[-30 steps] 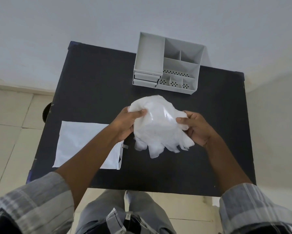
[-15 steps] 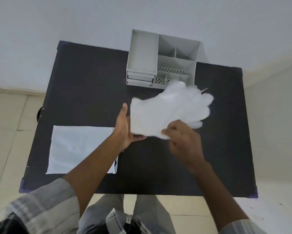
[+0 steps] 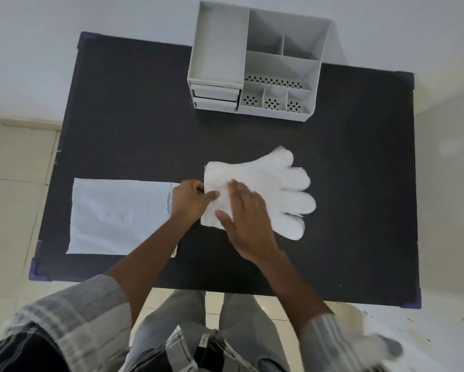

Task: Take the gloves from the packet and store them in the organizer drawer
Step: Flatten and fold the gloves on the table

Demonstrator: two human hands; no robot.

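White translucent gloves (image 3: 276, 183) lie flat on the black table (image 3: 134, 124), fingers pointing right. My left hand (image 3: 190, 200) pinches their cuff edge at the left. My right hand (image 3: 245, 218) rests flat on the cuff part, fingers spread. The flat white packet (image 3: 118, 216) lies to the left, partly under my left forearm. The grey organizer (image 3: 260, 63) stands at the table's far edge, with two shut drawers (image 3: 216, 98) at its lower left.
The organizer has several open compartments on top and small perforated bins at its front right. Pale floor tiles surround the table; a white wall is behind it. Bare table surface shows to the right of the gloves.
The gloves went from bunched in both hands above the table to spread flat on it. My right hand moved onto them, palm down.
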